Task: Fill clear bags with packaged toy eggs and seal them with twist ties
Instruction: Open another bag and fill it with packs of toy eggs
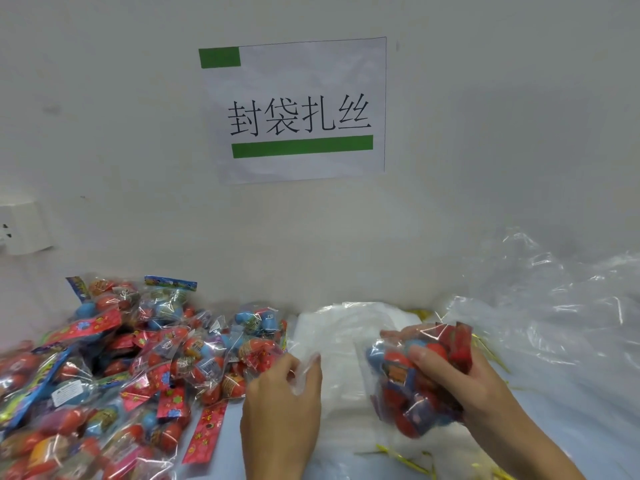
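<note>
Toy egg packs (420, 379), red and blue inside crinkled clear wrap, fill our right hand (460, 379); its fingers and thumb curl tightly around the bundle and lift it just above the table. This is the single head view, looking forward and down.

To the left of that grip, our left hand (282, 400) pinches the edge of a clear bag (343, 358) between thumb and fingertips, with thin film gathered at the fingertips. The bag belongs to a flat whitish stack lying between our two hands and reaching back toward the wall.

Further left of the pinching hand, and touching its far side, a large heap of packaged eggs (114, 372) covers the table, mostly red with some blue and orange, with bright printed header cards. One red header strip (207, 433) lies loose just beside our left wrist.

Below and to the right of the held bundle we see yellow twist ties (403, 460) scattered on the light blue table (568, 424). Right of and behind the right hand, a big mound of crumpled clear plastic (554, 306) rises against the wall.

Above both hands a paper sign (298, 109) with green bars and the printed characters 封袋扎丝 hangs on the white wall. A wall socket (20, 226) sits at the far left edge.
</note>
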